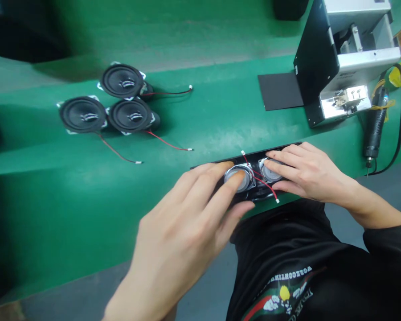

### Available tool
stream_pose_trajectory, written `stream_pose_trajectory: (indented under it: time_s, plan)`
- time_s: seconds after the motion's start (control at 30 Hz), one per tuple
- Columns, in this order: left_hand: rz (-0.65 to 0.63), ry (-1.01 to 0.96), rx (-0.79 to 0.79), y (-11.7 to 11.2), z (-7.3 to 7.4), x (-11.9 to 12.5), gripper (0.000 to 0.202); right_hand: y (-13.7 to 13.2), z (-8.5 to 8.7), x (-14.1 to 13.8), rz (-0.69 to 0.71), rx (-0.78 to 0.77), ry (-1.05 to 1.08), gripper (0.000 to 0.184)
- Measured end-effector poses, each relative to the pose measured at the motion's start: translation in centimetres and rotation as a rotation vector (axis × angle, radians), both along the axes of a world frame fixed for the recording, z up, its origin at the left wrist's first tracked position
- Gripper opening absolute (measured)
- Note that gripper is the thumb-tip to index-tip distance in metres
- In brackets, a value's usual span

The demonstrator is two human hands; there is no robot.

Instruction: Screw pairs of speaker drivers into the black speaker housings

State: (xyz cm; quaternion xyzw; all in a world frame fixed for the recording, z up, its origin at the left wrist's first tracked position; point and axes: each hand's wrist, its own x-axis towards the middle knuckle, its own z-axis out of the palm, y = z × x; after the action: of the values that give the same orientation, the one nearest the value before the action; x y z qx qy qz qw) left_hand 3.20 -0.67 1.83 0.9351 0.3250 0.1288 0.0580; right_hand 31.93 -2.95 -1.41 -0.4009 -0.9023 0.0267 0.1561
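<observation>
A long black speaker housing (254, 159) lies along the front edge of the green bench. Two round speakers sit in it, backs up: a left speaker (242, 178) and a right speaker (270, 169). Red and black leads (264, 182) with white plugs run between them. My left hand (190, 218) grips the left speaker, index finger on its back and thumb along the near side of the housing. With fingers over the far edge and thumb on the near side, my right hand (304, 171) holds the right speaker. Both hands partly hide the housing.
Three black speakers (83, 115) with trailing leads lie on the green bench (87, 214) to the left. A metal-and-black machine (321, 67) stands at the right, with a black flat plate (280, 91) beside it. An electric screwdriver (376, 125) with a black cable lies at the far right.
</observation>
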Motion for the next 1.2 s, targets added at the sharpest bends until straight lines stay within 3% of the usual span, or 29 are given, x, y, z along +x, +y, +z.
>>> stream_pose_trajectory:
  time_s: [0.1, 0.17, 0.2, 0.23, 0.3, 0.33, 0.4, 0.53, 0.63, 0.7, 0.77, 0.83, 0.93, 1.07, 1.2]
  plan:
    - [-0.134, -0.037, -0.040, 0.6, 0.0, 0.9, 0.046, -1.0, 1.6, 2.4, -0.109, 0.174, 0.265, 0.021]
    - [-0.184, 0.010, -0.065, 1.0, -0.7, 1.8, 0.061, -1.7, 2.8, 5.5, -0.437, 0.295, 0.409, 0.023]
    - [-0.191, 0.039, -0.074, 1.2, -1.2, 2.2, 0.068, -2.1, 3.2, 7.4, -0.678, 0.325, 0.417, 0.028]
    - [-0.195, 0.062, -0.079, 1.4, -1.8, 2.6, 0.074, -2.3, 3.4, 9.4, -0.931, 0.283, 0.355, 0.034]
    - [-0.204, 0.090, -0.083, 1.7, -2.8, 3.1, 0.078, -2.5, 3.1, 13.1, -1.300, 0.045, 0.128, 0.045]
    - [-0.209, 0.095, -0.084, 1.8, -3.2, 3.2, 0.076, -2.4, 2.6, 14.5, -1.406, -0.080, 0.031, 0.050]
    - [-0.212, 0.090, -0.078, 2.0, -3.9, 3.1, 0.066, -2.0, 1.2, 16.3, -1.486, -0.211, -0.046, 0.053]
    - [-0.226, 0.093, -0.073, 2.1, -4.1, 2.2, 0.053, -1.1, -1.4, 16.7, -1.515, -0.349, -0.096, 0.062]
    - [-0.232, 0.075, -0.126, 2.4, -3.7, 1.8, 0.066, -0.9, -2.4, 16.6, -1.552, -0.363, -0.037, 0.065]
    - [-0.210, 0.004, -0.179, 2.7, -3.3, 2.0, 0.070, -1.3, -2.8, 16.9, -1.533, -0.303, 0.332, 0.061]
    - [-0.156, -0.061, -0.180, 3.2, -2.9, 2.7, 0.054, -2.1, -2.9, 17.0, -1.448, -0.247, 0.836, 0.057]
    - [-0.090, -0.046, -0.136, 3.5, -2.6, 3.8, 0.044, -2.9, -2.6, 16.7, -1.343, -0.236, 1.177, 0.052]
    - [-0.040, 0.076, -0.119, 3.5, -2.6, 5.6, 0.038, -3.8, -1.5, 15.6, -1.178, -0.186, 1.452, 0.050]
    - [-0.014, 0.181, -0.176, 3.1, -2.9, 6.7, 0.040, -3.5, -0.3, 15.0, -0.820, -0.154, 1.850, 0.061]
    - [0.014, 0.180, -0.200, 2.8, -3.3, 6.6, 0.041, -2.4, -0.4, 15.1, -0.685, -0.226, 1.834, 0.074]
